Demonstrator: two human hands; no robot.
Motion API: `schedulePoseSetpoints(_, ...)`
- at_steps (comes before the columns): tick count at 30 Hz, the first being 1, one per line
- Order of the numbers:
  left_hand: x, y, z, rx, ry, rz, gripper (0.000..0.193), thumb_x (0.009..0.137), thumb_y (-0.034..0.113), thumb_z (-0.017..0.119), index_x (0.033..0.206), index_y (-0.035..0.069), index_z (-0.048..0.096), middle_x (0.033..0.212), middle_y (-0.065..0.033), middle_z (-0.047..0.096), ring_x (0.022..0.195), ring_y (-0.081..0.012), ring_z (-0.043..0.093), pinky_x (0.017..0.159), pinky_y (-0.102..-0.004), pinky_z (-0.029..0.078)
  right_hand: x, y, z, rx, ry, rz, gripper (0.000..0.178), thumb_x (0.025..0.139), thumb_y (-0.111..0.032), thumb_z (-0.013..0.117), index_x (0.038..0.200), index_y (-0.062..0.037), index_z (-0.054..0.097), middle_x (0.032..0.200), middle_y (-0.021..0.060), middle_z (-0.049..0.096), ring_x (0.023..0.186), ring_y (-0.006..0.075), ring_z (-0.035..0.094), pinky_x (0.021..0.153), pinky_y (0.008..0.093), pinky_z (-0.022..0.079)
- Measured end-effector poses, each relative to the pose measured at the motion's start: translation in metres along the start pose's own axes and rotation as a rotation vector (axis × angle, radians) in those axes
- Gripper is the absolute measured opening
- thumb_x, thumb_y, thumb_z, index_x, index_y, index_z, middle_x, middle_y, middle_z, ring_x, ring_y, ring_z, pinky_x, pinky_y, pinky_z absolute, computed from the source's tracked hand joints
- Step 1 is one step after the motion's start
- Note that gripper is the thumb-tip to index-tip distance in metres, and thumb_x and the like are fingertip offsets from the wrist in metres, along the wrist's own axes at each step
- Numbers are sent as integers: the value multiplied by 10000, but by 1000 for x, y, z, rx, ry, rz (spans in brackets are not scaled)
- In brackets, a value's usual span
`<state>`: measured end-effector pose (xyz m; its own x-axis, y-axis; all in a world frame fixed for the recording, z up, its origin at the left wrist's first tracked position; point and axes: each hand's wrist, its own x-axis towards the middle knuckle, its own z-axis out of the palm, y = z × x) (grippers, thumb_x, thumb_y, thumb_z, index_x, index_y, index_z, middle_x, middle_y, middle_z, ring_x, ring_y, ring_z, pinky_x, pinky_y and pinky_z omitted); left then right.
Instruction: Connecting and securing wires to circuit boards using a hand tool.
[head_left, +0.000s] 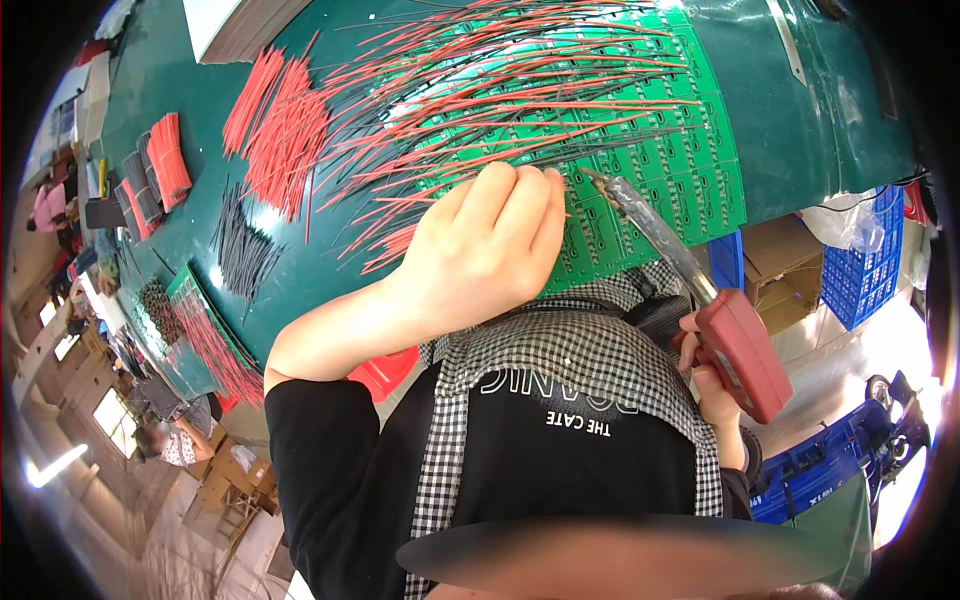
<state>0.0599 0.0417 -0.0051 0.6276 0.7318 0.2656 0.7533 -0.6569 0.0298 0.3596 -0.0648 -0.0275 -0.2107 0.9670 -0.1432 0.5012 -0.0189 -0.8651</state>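
Observation:
My left hand [487,240] is closed in a pinch over the near part of a green circuit board panel [690,190]. A wire seems to be in its fingers, with a bit of red showing beside them; most of it is hidden. In my right hand [708,385] is a red soldering gun [743,350], gripped by its handle. Its long metal barrel slants up and left, and the tip is close to my left fingertips, over the board. Many red and black wires [500,105] fan out across the panel toward the left.
Left of the panel lie loose red wires [290,135], loose black wires [245,250] and tied wire bundles [168,162]. Another wired board [205,325] is at the table's left edge. A cardboard box [785,260] and blue crate [865,260] stand at the right.

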Motion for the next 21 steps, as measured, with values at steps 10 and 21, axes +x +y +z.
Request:
schedulePoseSetpoints(10,-1,-13,-10,-285,112,-125,318,614,-17,666,930,-39,668,859,-102,605,725,-244,611,593,-303,499,12,-13,0,404,35,161,675,695,-242,813,1207,65,497,902,107,659,639,155,607,605,270,472)
schedulePoseSetpoints(21,19,-1,0,-201,-16,-11,363,607,46,655,962,-30,658,817,-81,567,700,-205,587,560,-295,504,5,2,-3,252,105,240,387,698,-163,774,1048,-59,645,963,90,670,716,223,647,664,308,512)
